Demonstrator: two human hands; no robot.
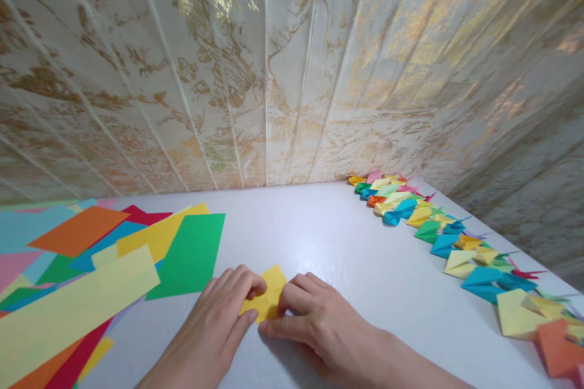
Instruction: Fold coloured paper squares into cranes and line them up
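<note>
A small folded piece of yellow paper (270,293) lies at the front middle of the white table, between my two hands. My left hand (228,307) grips its left side, the fingers curled over it and the thumb at the near edge. On the right side, my right hand (310,310) pinches the paper between bent fingers and thumb. Both hands hide parts of the paper's edges, so its full folded shape cannot be made out.
Loose coloured sheets overlap on the left, with a green sheet (194,255) nearest my left hand and a long pale yellow strip (82,304) on top. Rows of folded paper figures (449,243) line the right edge. A gold-patterned curtain (274,73) hangs behind the white table (292,219).
</note>
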